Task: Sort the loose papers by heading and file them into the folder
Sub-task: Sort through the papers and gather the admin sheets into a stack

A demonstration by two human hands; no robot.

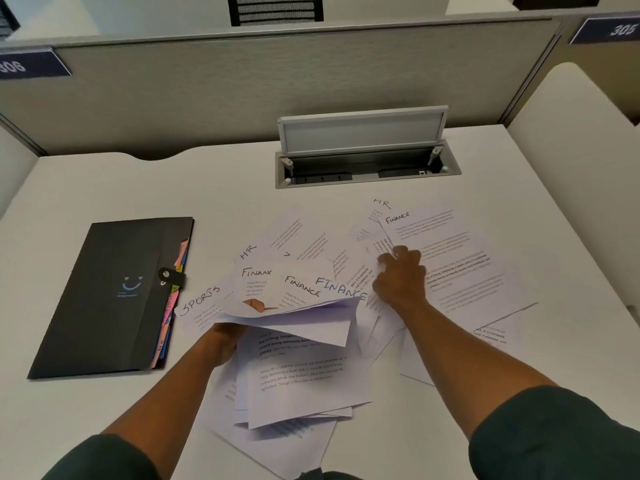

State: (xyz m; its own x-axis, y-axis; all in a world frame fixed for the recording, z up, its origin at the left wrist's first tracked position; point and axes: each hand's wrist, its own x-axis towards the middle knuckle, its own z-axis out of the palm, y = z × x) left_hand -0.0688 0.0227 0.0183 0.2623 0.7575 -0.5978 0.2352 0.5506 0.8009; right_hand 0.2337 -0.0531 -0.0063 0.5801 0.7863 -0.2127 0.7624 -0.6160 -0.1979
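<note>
White counter (104, 188) carries scattered papers (450, 258); the folder (104, 299) remains closed. Left hand (221, 341) grasps Finance sheets (301, 292); right hand (401, 278) pinches another sheet. Sorting looks barely begun.

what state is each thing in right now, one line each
folder: closed, strap snapped, flat on desk
loose papers: unsorted, spread overlapping
left hand: gripping a few Finance sheets
right hand: pinching a sheet in the pile
cable hatch: lid up

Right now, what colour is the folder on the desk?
The folder is black, with a small blue smile mark; coloured tabs show at its edge. The head view shows it.
</note>
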